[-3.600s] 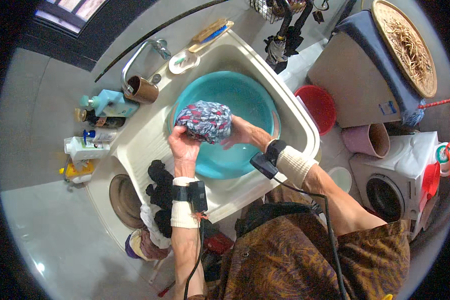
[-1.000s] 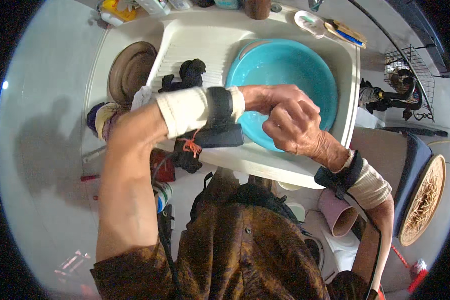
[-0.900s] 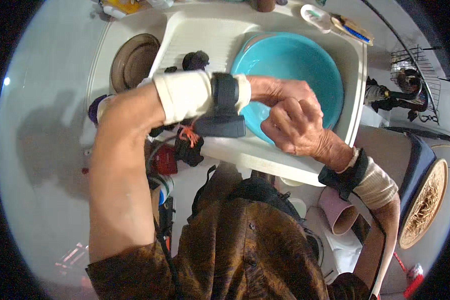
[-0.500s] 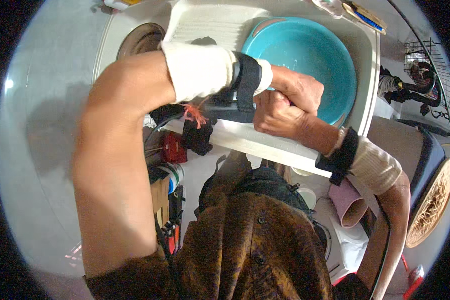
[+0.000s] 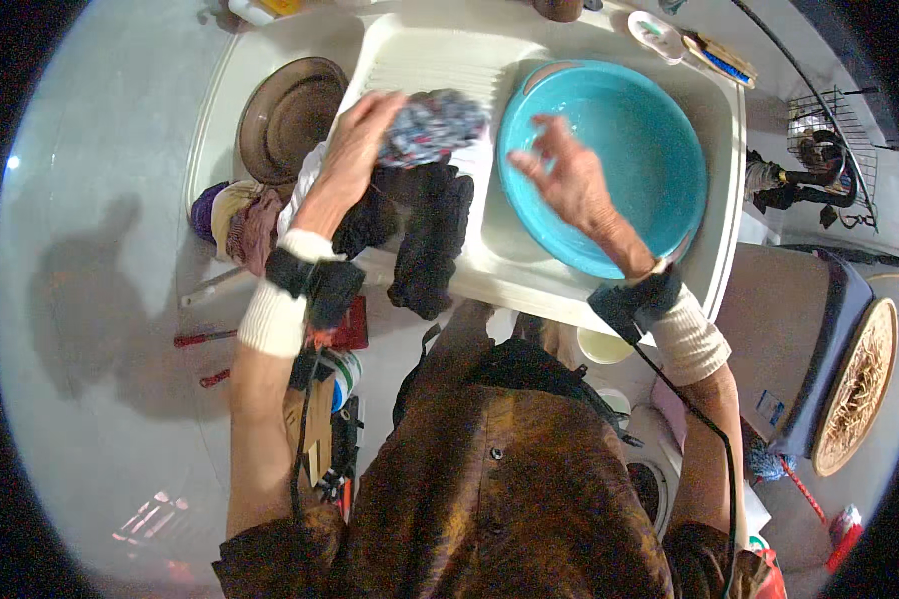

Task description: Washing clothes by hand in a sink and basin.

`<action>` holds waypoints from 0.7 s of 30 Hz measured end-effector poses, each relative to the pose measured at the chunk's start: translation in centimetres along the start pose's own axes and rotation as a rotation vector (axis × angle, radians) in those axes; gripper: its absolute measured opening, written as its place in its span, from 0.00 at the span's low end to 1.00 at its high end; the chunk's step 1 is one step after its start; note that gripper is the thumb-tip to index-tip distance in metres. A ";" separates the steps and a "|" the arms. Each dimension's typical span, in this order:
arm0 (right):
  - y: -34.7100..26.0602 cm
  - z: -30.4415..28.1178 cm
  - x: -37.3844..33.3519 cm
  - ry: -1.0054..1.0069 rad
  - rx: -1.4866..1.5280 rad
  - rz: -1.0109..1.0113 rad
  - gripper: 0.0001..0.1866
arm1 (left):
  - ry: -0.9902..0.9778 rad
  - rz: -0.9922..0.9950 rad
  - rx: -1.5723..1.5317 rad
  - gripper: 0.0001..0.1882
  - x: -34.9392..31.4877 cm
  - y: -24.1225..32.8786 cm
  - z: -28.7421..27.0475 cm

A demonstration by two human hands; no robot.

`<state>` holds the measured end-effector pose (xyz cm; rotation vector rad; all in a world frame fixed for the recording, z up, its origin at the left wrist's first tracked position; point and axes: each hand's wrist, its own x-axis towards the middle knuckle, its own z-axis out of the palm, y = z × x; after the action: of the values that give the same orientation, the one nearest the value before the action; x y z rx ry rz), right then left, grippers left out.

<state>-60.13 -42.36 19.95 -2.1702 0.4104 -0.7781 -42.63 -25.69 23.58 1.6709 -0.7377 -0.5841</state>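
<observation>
A bunched grey cloth patterned in red and blue (image 5: 432,128) lies at the fingers of my left hand (image 5: 358,140), over the ribbed washboard side of the white sink. The fingers are closed at its left edge, partly blurred. My right hand (image 5: 574,180) is over the turquoise basin (image 5: 659,190), its fingers apart and nothing in them. Water shows in the basin. Below the patterned cloth, black cloths (image 5: 430,240) hang over the sink's front edge. Left of them, partly hidden by my left forearm, are a white cloth and purple, cream and pinkish cloths (image 5: 255,225).
A brown bowl (image 5: 290,110) sits in the sink's left part. A brush with blue bristles (image 5: 724,62) rests on the far right rim. At right stand a padded grey-blue seat (image 5: 769,319) and a round woven tray (image 5: 859,389). A wire rack (image 5: 834,130) hangs on the wall.
My hands were pressed together at the basin's near-left edge. They have parted: the left moved left to the patterned cloth, and the right opened over the basin. The view has shifted.
</observation>
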 end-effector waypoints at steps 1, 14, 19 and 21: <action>-0.8 1.3 -1.1 -0.359 -0.057 0.155 0.27 | 0.116 -0.183 -0.128 0.13 -1.4 0.1 -1.9; -3.1 12.8 -0.1 -0.590 -0.402 0.088 0.27 | 0.084 0.230 0.828 0.14 -15.9 -9.0 -2.1; 1.8 13.9 2.1 -0.556 -0.187 0.098 0.20 | -0.092 0.080 0.657 0.15 -14.1 -5.7 -2.1; 1.5 12.8 4.3 -0.463 -0.001 0.111 0.20 | -0.127 0.037 0.672 0.17 -13.6 -5.2 -2.9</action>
<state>-48.61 -38.32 14.04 -2.2215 0.2859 -0.2004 -48.90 -13.06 19.07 2.2394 -1.1404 -0.4400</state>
